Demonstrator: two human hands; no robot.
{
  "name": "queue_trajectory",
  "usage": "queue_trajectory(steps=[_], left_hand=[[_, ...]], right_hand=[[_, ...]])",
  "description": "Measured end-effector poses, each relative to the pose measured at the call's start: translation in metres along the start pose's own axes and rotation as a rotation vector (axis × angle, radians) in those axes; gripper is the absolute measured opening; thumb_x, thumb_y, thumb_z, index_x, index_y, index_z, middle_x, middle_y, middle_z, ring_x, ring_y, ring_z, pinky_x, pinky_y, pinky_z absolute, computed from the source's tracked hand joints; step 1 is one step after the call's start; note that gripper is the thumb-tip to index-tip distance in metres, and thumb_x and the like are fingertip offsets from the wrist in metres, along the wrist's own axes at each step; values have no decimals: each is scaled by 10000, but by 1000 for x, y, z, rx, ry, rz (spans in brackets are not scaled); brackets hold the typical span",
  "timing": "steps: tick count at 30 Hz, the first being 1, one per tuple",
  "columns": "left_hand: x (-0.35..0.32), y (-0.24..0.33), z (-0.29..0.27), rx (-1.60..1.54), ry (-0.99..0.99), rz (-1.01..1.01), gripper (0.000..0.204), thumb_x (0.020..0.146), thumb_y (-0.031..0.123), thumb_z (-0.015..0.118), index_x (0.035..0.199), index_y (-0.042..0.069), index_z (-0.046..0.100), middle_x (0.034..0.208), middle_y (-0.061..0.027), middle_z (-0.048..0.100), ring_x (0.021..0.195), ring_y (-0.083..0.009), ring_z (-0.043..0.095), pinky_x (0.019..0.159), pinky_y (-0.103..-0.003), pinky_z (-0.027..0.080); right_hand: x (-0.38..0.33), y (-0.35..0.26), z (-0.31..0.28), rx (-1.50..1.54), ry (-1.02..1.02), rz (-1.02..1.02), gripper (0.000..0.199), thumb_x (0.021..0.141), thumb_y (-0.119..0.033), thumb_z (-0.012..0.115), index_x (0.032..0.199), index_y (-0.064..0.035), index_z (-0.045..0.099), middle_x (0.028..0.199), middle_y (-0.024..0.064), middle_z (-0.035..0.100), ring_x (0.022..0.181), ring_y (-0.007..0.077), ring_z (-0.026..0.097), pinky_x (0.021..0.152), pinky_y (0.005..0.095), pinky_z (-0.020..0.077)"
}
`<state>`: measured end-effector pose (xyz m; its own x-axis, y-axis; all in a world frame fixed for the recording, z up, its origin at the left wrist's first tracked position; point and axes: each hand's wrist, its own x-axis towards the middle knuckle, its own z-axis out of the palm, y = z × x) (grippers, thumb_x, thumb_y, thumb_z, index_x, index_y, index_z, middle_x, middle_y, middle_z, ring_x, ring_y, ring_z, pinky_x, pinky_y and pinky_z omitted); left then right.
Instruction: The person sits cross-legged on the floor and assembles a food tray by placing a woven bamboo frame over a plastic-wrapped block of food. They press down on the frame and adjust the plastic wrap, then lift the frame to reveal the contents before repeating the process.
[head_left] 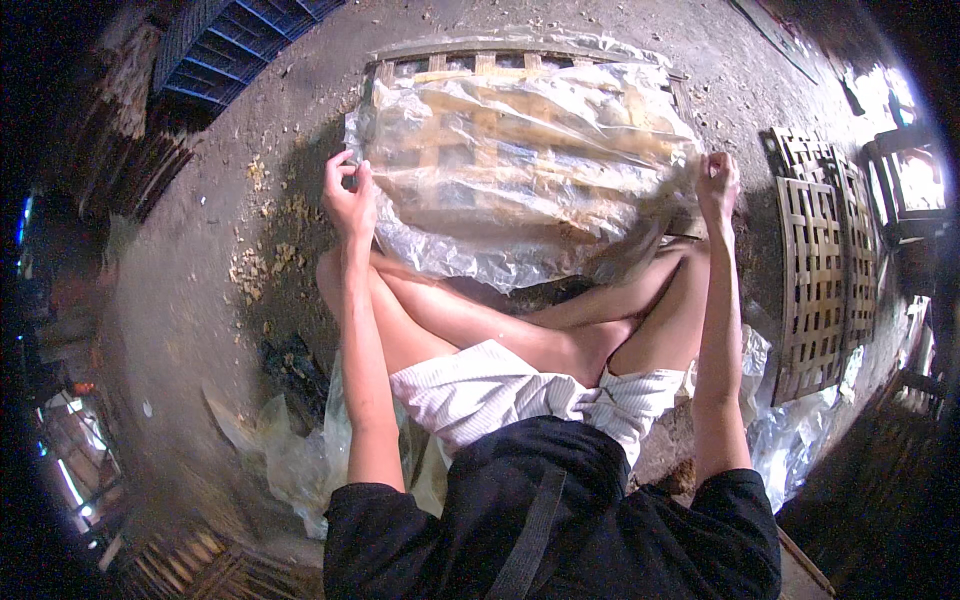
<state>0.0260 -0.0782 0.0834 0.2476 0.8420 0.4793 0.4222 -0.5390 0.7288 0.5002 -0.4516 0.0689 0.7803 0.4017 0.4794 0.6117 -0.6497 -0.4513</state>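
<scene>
A crinkled clear plastic sheet (520, 150) is spread across a wooden lattice tray (437, 62) on the ground before my crossed legs. The slats show through the film, and the far rim of the tray sticks out beyond it. My left hand (350, 200) is closed in a pinch at the sheet's left edge. On the opposite side, my right hand (718, 185) has its fingers pressed together on the right edge. The sheet's near border hangs loose and wrinkled above my shins.
Several woven lattice panels (812, 270) lie at the right. A blue wire crate (235, 50) stands at the far left. Yellowish crumbs (262, 260) are scattered on the dirt floor to the left. More crumpled plastic (300, 450) lies beside my left thigh.
</scene>
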Motion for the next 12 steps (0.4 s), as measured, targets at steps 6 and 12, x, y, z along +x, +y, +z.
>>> queue_trajectory(steps=[6, 12], left_hand=[[40, 23, 9, -62, -92, 48, 264, 941, 104, 740, 1202, 82, 706, 801, -12, 674, 686, -111, 589, 659, -296, 498], [72, -29, 17, 112, -330, -221, 644, 913, 383, 804, 1435, 123, 532, 926, -86, 717, 775, -233, 697, 751, -354, 560]], right_hand=[[16, 31, -7, 229, 61, 123, 156, 1027, -191, 649, 1016, -36, 637, 876, 142, 700, 781, 219, 635, 745, 383, 525], [27, -6, -15, -18, -136, 266, 399, 1026, -404, 605, 1195, -48, 665, 1061, 307, 717, 1036, 383, 723, 913, 557, 503]])
